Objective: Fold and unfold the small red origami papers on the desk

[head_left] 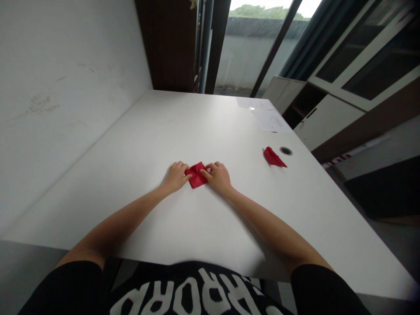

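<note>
- Resting flat on a white table (pixel 138 140), a folded red paper (pixel 196 176) lies between the person's two hands, its layered flaps showing at the top.
- Left hand (pixel 175 177) sits just beside the folded red paper, fingertips on its left corner; right hand (pixel 218 177) reaches over its right side, fingers on the top layer. Neither visibly closes around it, and how hard they press cannot be told.
- Handling: likely very light and thin, soft at the creases, with little stiffness; the outer edges and flap corners look the best places to take hold.
- Right of the folded red paper: a second red paper fold (pixel 274 157), just beside a round cable grommet (pixel 285 151).
- Far ahead of it: white paper sheets (pixel 264 114) near the table's far edge.
- Nearer the camera: the person's black T-shirt (pixel 183 293) with white lettering.
</note>
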Tool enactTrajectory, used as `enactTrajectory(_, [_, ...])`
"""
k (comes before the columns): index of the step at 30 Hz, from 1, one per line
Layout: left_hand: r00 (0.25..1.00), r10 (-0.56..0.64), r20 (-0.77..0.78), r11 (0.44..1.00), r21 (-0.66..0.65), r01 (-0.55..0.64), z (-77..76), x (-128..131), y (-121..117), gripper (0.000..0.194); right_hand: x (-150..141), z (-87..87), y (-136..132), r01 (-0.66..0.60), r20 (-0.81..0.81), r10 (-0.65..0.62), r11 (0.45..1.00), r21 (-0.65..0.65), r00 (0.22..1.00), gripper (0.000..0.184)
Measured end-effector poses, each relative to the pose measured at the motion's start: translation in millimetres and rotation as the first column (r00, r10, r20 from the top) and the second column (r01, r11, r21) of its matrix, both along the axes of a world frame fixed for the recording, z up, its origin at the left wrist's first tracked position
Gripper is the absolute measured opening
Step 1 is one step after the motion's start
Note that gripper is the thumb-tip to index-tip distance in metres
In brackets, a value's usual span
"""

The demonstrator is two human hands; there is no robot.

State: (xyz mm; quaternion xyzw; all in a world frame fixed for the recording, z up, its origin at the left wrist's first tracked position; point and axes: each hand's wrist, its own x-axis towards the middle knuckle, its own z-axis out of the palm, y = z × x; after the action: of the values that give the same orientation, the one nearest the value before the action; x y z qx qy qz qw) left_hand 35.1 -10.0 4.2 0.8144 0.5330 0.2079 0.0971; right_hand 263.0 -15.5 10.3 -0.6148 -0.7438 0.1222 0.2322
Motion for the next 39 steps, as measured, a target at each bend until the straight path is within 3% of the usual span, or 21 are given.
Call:
enactTrajectory(4, [0.979, 0.008, 0.205, 1.000, -0.012, -0.006, 0.7, 3.9, -2.8, 0.011, 0.9, -6.6, 3.9, 0.028, -0.027, -0.027, 0.999, 0.035, 0.999, 0.042])
enactTrajectory(8, [0.925, 0.019, 0.379, 0.999, -0.053, 0.001, 2.8, 5.2, -3.3, 0.009, 3.0, -9.0, 7.9, -0.022, -0.190, 0.021, 1.000, -0.002, 0.982, 0.034])
enactTrajectory(12, [0.904, -0.016, 0.426, 0.998, -0.047, 0.040, 1.5, 4.6, -2.9, 0.009, 2.9, -7.6, 8.7, -0.162, -0.511, 0.085, 0.981, -0.108, 0.856, 0.033])
enactTrajectory(14, [0.898, -0.061, 0.437, 0.995, -0.047, 0.090, 1.2, 4.3, -2.9, 0.010, 2.8, -6.6, 8.5, -0.207, -0.590, 0.086, 0.968, -0.140, 0.802, 0.030])
enactTrajectory(19, [0.848, -0.146, 0.509, 0.978, -0.057, 0.202, 2.3, 6.1, -3.3, 0.009, 2.8, -4.3, 7.1, -0.243, -0.654, 0.070, 0.954, -0.177, 0.754, 0.028])
enactTrajectory(23, [0.771, -0.044, 0.635, 0.974, -0.144, 0.174, 4.3, 9.1, -5.9, 0.029, 2.4, 0.7, 4.6, -0.240, -0.668, 0.072, 0.957, -0.163, 0.740, 0.027])
enactTrajectory(25, [0.783, 0.007, 0.622, 0.978, -0.167, 0.124, 7.4, 9.5, -7.9, 0.037, 2.3, 4.8, 3.0, -0.246, -0.656, 0.104, 0.961, -0.128, 0.747, 0.027])
enactTrajectory(29, [0.848, -0.001, 0.530, 0.987, -0.137, 0.087, 14.4, 7.8, -11.1, 0.023, 1.8, 12.2, -0.6, -0.266, -0.645, 0.160, 0.961, -0.069, 0.747, 0.028])
enactTrajectory(32, [0.838, 0.020, 0.545, 0.985, -0.155, 0.078, 15.0, 6.0, -11.6, 0.028, 1.9, 14.0, -1.6, -0.279, -0.676, 0.161, 0.958, -0.068, 0.719, 0.029])
enactTrajectory(35, [0.772, 0.075, 0.631, 0.974, -0.213, 0.079, 11.1, 4.5, -8.9, 0.030, 3.3, 12.0, 1.0, -0.308, -0.765, 0.115, 0.944, -0.114, 0.634, 0.035])
enactTrajectory(39, [0.608, 0.173, 0.775, 0.944, -0.307, 0.123, 4.9, 3.2, -2.3, 0.032, 5.2, 6.8, 6.7, -0.334, -0.887, 0.064, 0.937, -0.105, 0.458, 0.044])
